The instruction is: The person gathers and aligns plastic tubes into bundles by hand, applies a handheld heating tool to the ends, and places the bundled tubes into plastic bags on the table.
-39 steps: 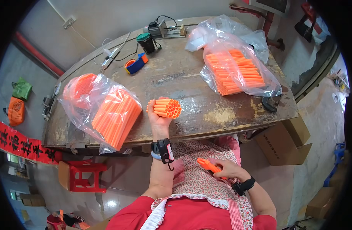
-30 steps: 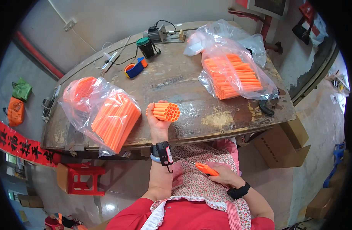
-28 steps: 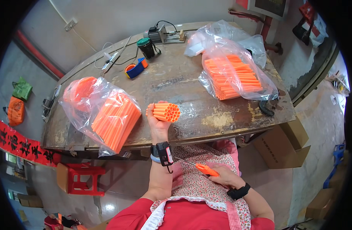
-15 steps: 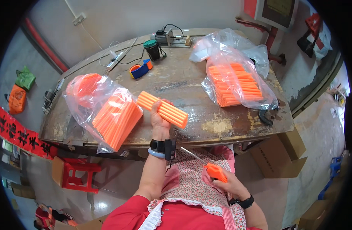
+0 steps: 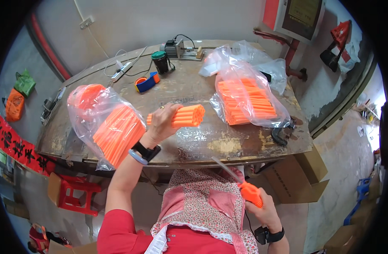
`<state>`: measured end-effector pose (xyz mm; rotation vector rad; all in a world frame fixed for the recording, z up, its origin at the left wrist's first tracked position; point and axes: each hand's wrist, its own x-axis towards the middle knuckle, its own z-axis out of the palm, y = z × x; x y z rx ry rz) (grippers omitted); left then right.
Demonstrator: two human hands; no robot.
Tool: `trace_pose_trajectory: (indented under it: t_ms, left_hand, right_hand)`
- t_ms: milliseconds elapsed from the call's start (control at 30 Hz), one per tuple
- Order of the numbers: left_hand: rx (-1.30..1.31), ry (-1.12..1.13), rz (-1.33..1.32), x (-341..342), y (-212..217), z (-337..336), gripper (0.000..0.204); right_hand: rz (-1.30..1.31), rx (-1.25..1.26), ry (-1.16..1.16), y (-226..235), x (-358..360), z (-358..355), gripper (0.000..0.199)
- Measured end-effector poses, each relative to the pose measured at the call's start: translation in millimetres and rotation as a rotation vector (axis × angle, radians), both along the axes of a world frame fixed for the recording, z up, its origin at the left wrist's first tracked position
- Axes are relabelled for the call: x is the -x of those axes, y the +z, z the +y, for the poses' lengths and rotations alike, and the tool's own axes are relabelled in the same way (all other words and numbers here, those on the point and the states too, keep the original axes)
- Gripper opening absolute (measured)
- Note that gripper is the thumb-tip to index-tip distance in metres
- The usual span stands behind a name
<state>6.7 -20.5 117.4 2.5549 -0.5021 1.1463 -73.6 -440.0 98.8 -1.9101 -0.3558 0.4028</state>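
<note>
My left hand (image 5: 162, 122) is closed round a bundle of orange tubes (image 5: 190, 116), held over the table with the open ends toward the right. A clear plastic bag of orange tubes (image 5: 120, 133) lies beside my left wrist. Low in front of my apron, my right hand (image 5: 264, 209) grips an orange-handled tool (image 5: 250, 194). Its thin metal shaft points up and left toward the table edge; the tip's exact kind cannot be made out. Another clear bag of orange tubes (image 5: 247, 101) rests on the table's right side.
On the worn table (image 5: 181, 150) stand a green-lidded dark cup (image 5: 160, 63), a small motor (image 5: 173, 49) and a power strip (image 5: 122, 72). A blue-and-orange tape roll (image 5: 146, 82) lies nearer. A black hook-shaped piece (image 5: 280, 136) is at right. A red stool (image 5: 77, 194) and cardboard box (image 5: 295, 178) stand below.
My left hand has turned over, back now upward, and the bundle swings so its ends face right. My right hand with the tool has moved slightly right and down. The view has shifted.
</note>
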Motion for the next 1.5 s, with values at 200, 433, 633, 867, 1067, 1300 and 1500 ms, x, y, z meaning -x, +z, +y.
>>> trace_pose_trajectory:
  t_ms: [200,433,633,867,1067,1300,1500]
  left_hand:
    - [-0.296,0.022,0.01,0,-2,9,0.047]
    - [-0.373,0.047,0.019,15,13,-1,0.047]
    - [0.273,-0.1,0.441,81,-8,-45,0.054]
    - [0.902,0.009,0.83,190,-70,-117,0.052]
    - [1.289,-0.115,1.033,217,-87,-103,0.049]
    - [1.292,-0.091,0.999,222,-98,-94,0.045]
    - [1.165,-0.055,1.033,223,-114,-88,0.046]
  right_hand:
    - [-0.123,0.106,0.084,22,-8,-5,0.029]
    - [-0.086,0.156,0.109,34,-12,3,0.028]
    - [-0.212,0.261,0.448,-66,-4,56,0.055]
    - [0.197,-0.489,0.459,-52,3,147,0.085]
    - [0.536,-0.567,0.595,-63,0,160,0.051]
    - [0.584,-0.581,0.639,-66,-4,163,0.05]
    - [0.635,-0.583,0.613,-64,-8,162,0.051]
